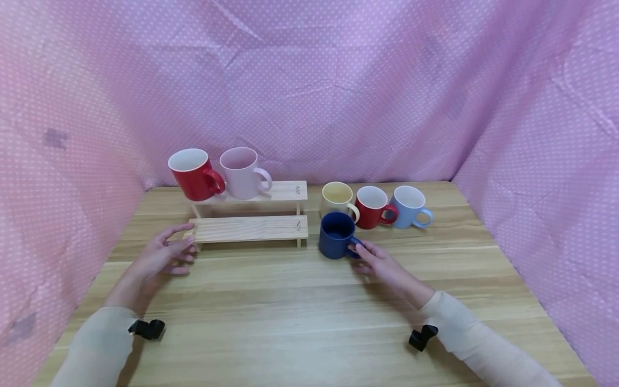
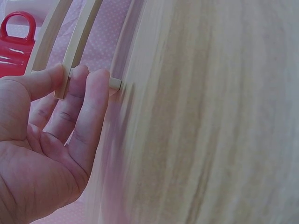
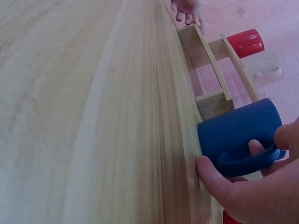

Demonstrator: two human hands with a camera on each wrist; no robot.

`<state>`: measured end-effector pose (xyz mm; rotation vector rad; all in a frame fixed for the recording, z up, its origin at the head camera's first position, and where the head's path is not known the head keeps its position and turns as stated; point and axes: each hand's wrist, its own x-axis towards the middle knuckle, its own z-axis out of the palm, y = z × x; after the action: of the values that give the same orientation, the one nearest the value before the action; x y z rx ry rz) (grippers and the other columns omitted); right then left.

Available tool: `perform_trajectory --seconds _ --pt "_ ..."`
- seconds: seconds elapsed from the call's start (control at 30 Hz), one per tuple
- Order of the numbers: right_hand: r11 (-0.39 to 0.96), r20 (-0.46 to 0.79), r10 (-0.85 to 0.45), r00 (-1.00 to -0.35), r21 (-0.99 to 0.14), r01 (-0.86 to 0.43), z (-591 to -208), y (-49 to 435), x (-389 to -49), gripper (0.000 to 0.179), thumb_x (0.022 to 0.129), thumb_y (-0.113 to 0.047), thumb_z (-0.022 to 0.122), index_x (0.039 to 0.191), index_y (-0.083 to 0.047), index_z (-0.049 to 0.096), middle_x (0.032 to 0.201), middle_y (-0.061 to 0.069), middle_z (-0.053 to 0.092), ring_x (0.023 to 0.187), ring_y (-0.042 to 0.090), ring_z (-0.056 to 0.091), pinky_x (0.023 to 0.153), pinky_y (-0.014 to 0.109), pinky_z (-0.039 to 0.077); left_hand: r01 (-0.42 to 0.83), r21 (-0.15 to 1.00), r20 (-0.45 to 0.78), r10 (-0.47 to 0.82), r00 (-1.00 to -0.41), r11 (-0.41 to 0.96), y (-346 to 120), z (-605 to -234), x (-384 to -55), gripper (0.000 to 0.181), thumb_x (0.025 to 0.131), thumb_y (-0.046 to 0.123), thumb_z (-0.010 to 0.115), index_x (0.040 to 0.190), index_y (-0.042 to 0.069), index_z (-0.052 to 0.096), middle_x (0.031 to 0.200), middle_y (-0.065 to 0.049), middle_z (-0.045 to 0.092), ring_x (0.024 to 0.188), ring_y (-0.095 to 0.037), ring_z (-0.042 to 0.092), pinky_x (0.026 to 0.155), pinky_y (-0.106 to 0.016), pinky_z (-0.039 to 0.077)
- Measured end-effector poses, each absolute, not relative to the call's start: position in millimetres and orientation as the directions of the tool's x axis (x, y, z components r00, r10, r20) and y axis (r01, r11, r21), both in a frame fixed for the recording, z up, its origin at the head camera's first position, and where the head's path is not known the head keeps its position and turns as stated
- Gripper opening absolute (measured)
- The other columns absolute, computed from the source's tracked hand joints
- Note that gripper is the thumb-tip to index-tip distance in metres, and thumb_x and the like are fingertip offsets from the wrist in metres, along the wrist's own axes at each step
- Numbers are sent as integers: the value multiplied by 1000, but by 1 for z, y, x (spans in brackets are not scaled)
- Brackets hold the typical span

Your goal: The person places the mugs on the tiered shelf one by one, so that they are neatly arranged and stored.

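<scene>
The dark blue mug (image 1: 333,244) is plain and smooth, blue inside too, and round like a short tube. It stands upright, its long way up and down, open top up, handle pointing right and toward you. It's right of the wooden stand (image 1: 246,230) and just nearer than the yellow mug (image 1: 333,207); you can't tell if it touches the table (image 1: 271,317). Your right hand (image 1: 384,267) grips its handle. Your left hand (image 1: 157,257) pinches the left end of the stand's low, flat, pale board.
</scene>
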<state>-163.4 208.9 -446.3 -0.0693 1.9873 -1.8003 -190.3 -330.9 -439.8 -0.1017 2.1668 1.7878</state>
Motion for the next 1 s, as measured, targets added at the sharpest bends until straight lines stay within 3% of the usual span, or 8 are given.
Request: perform_trajectory --seconds 0.27,0.73,1.0 --pt "143 -242 -342 -908 -968 204 -448 208 -165 52 111 -34 40 139 10 42 141 30 46 134 42 46 107 49 46 -251 937 -292 149 -945 242 -331 -441 -192 60 102 36 63 154 22 37 103 -2 72 87 -17 70 73 -46 62" --pt "135 -248 -348 -904 -968 214 -446 207 -170 45 112 -33 40 128 8 51 124 27 58 120 38 57 102 49 50 -243 933 -288 143 -947 267 -331 -439 -190 60 102 37 62 154 21 36 101 1 72 86 -16 70 73 -46 62" --pt "167 -274 -364 -890 -959 227 -441 209 -173 43 111 -32 42 129 6 51 126 28 58 123 38 58 103 49 50 -229 938 -273 148 -951 262 -332 -439 -190 58 102 38 62 153 22 38 100 1 72 87 -17 70 73 -46 62"
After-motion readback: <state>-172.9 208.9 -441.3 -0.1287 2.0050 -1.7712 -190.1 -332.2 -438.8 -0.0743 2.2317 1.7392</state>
